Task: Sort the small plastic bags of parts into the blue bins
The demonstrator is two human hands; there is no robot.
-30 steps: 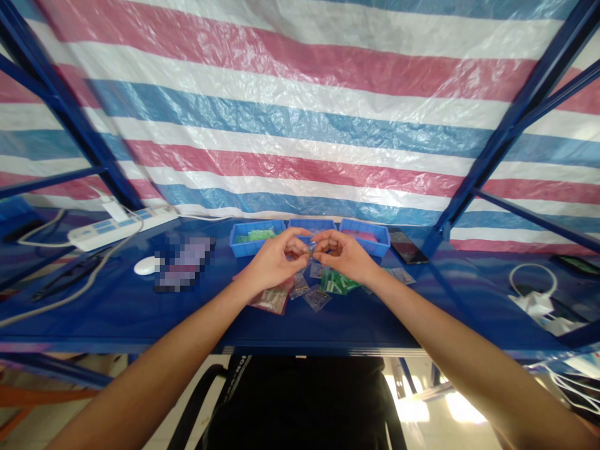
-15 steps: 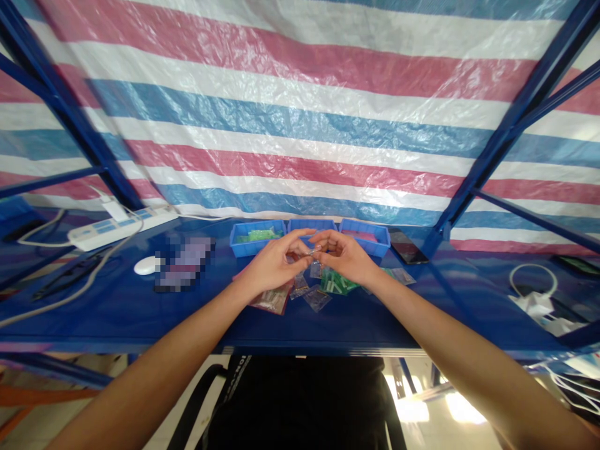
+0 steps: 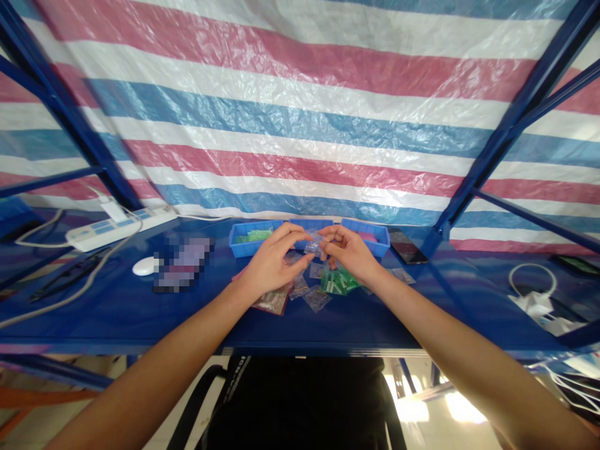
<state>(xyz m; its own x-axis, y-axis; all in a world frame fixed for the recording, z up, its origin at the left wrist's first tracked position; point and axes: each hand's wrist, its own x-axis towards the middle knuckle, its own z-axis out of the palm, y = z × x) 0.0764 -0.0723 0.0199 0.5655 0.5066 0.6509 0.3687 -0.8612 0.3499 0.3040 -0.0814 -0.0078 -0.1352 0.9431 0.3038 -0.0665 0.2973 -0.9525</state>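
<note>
My right hand (image 3: 349, 250) pinches a small clear plastic bag (image 3: 312, 245) at its right edge, above the table. To its left, my left hand (image 3: 275, 259) is open, thumb and fingers apart around the bag's left side; whether a fingertip touches it I cannot tell. Below the hands lie several small clear bags, one of them a clear bag (image 3: 317, 299) near the front. Green packets (image 3: 338, 281) lie under my right hand. A reddish-edged packet (image 3: 272, 301) is partly covered by my left hand.
Three blue bins stand behind the hands: a left bin (image 3: 244, 249) with green packets, a middle bin (image 3: 300, 224), and a right bin (image 3: 382, 240) with pink contents. A phone (image 3: 407, 245) lies right. At left are a power strip (image 3: 124, 226) and white mouse-like object (image 3: 146, 266).
My hands were together, fingertips meeting at a small clear item. Now the left fingers have parted from the right, and the clear bag shows in my right hand.
</note>
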